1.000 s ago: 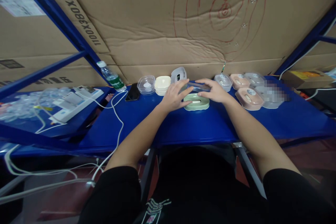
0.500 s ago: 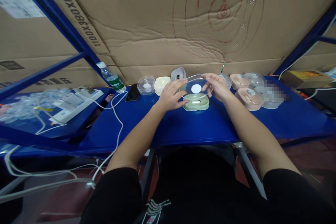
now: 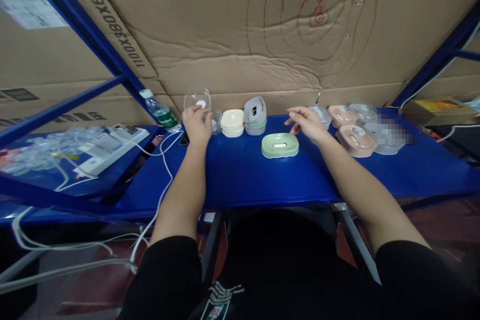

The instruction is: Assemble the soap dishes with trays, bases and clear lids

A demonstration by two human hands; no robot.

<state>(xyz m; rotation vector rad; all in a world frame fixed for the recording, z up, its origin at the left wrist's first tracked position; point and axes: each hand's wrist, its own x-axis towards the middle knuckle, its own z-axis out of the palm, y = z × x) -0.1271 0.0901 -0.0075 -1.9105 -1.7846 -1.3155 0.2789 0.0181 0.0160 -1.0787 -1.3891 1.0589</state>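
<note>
My left hand (image 3: 198, 124) grips a clear plastic lid (image 3: 195, 97) with a round white sticker, tilted up at the back left of the table. Just behind that hand and to its right sit more clear lids (image 3: 216, 122), partly hidden. Over the table at the right, my right hand (image 3: 305, 122) is held with its fingers apart and nothing in them. Below and left of it lies a pale green soap box base (image 3: 280, 145), uncovered, with a small white strip in its middle.
Cream boxes (image 3: 233, 122) and grey-purple boxes (image 3: 255, 115) stand stacked at the back. Lidded pink boxes (image 3: 356, 140) and grey boxes (image 3: 382, 137) stand at the right. A water bottle (image 3: 163, 114), a dark phone (image 3: 184, 138) and a white cable (image 3: 173, 170) lie at the left.
The clear lid has gone from above the green base to the back left, carried by my left hand. My right hand has let go of it and stays near the same spot.
</note>
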